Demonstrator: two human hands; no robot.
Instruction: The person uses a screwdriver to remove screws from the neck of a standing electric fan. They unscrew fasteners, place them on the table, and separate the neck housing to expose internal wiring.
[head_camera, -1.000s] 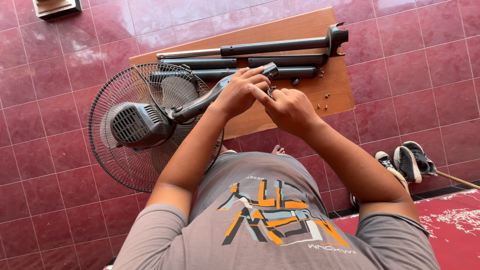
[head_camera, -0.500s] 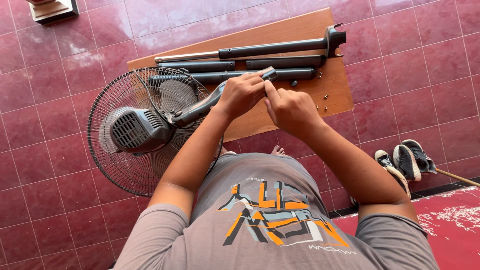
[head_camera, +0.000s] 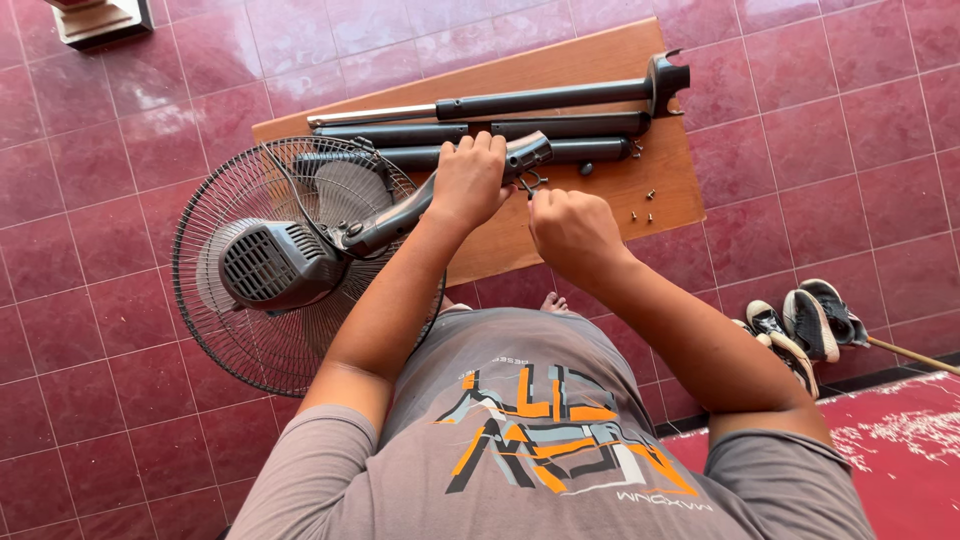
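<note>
**Fan neck in hand over low table — small parts partly hidden**

The left hand is wrapped around the grey neck of a fan, gripping it near its upper end. The open socket of the neck sticks out beyond the knuckles. The neck runs down and left to the motor housing, which lies against the wire fan guard on the red tiled floor.

The right hand is closed into a loose fist just beside the socket, thumb and forefinger pinched at a small metal piece. What that piece is cannot be made out — the fingers cover most of it.

Behind the hands, a brown wooden table carries three dark poles laid side by side; the farthest ends in a bracket. A few loose screws lie near the table's right edge, too small to count with certainty. The forearms hide the near part of the table.

A pair of shoes and a wooden stick lie at the right, the stick cut off by the frame.
</note>
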